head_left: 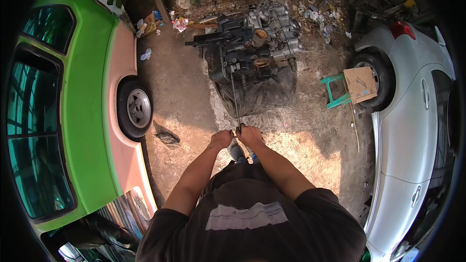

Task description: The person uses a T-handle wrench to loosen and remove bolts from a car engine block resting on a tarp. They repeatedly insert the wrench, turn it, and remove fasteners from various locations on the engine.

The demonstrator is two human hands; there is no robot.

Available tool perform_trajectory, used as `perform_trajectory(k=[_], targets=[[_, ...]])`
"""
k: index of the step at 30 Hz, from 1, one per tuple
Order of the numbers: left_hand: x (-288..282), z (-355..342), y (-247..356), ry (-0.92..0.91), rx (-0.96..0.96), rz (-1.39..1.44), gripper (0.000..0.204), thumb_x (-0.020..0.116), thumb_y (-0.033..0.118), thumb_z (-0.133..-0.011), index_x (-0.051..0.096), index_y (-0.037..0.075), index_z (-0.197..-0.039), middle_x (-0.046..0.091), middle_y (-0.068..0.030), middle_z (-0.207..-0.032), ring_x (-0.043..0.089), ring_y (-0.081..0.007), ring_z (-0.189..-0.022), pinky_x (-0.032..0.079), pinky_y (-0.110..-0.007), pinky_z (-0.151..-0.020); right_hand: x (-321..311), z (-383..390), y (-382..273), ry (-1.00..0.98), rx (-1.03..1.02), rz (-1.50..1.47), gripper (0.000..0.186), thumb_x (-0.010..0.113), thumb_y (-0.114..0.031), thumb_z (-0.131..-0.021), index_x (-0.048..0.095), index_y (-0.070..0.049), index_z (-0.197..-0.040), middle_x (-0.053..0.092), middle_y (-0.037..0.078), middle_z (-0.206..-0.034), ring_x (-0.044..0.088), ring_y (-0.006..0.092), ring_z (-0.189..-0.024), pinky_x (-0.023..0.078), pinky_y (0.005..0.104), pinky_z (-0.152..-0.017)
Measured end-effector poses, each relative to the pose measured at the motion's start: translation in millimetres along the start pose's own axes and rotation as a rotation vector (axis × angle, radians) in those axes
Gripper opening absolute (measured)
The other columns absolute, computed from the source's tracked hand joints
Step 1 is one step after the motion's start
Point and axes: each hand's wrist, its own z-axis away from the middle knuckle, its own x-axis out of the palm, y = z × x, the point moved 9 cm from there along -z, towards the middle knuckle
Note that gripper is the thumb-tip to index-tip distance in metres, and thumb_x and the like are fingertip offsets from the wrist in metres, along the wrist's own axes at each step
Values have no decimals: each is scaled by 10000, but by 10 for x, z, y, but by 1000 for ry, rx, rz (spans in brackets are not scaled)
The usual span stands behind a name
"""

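A long dark metal bar [234, 92] runs from a greasy engine assembly [257, 43] down toward me, with a short cross handle at its near end. My left hand [222, 139] is closed on the handle, and my right hand [249, 136] is closed around the bar's near end, just right of the left one. The engine, dark at the left and silver-grey at the right, lies on a worn dark mat or sheet [267, 94] on the concrete. My feet show just below the hands.
A green and pink car [82, 92] flanks me at left, a silver car [407, 140] at right. A teal stool [332, 92] with cardboard [360, 83] stands by the silver car's wheel. A dark crumpled thing [167, 137] lies near the left wheel. Scattered litter [179, 24] lines the back.
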Motion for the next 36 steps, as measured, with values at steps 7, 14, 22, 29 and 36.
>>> perform_trajectory(k=[7, 14, 22, 29, 36], targets=[[-181, 78, 130, 90, 53, 17, 547, 333, 425, -984, 677, 0, -1018, 656, -260, -1074, 621, -411, -1046, 471, -492, -935, -179, 6, -41, -6, 32, -14, 372, 481, -383, -923, 614, -38, -960, 690, 211, -829, 672, 385, -814, 526, 494, -741], [-24, 241, 89, 73, 58, 16, 550, 338, 425, -984, 687, -1, -974, 662, -265, -1034, 627, -419, -1019, 474, -488, -932, -171, 262, -83, -20, 54, 15, 344, 510, -359, -913, 616, -36, -968, 695, 203, -845, 680, 374, -808, 534, 473, -741], [-11, 238, 307, 126, 124, 14, 543, 343, 411, -986, 687, -8, -960, 668, -261, -1027, 638, -407, -1003, 481, -484, -919, -238, 298, 122, 45, 84, -5, 336, 520, -355, -903, 608, -38, -974, 688, 206, -806, 678, 382, -763, 535, 487, -687], [-108, 241, 408, 105, 114, 52, 551, 328, 421, -977, 680, -3, -997, 652, -268, -1069, 615, -419, -1040, 457, -491, -948, -404, 243, 94, 78, 17, 23, 336, 538, -366, -889, 622, -46, -947, 693, 189, -815, 679, 366, -788, 539, 465, -714], [-68, 207, 407, 133, 121, 62, 522, 353, 409, -981, 673, -2, -1013, 652, -264, -1080, 622, -417, -1033, 472, -495, -922, -469, 258, 102, 55, 27, 27, 336, 546, -362, -883, 625, -41, -944, 697, 183, -828, 679, 363, -808, 540, 459, -724]])
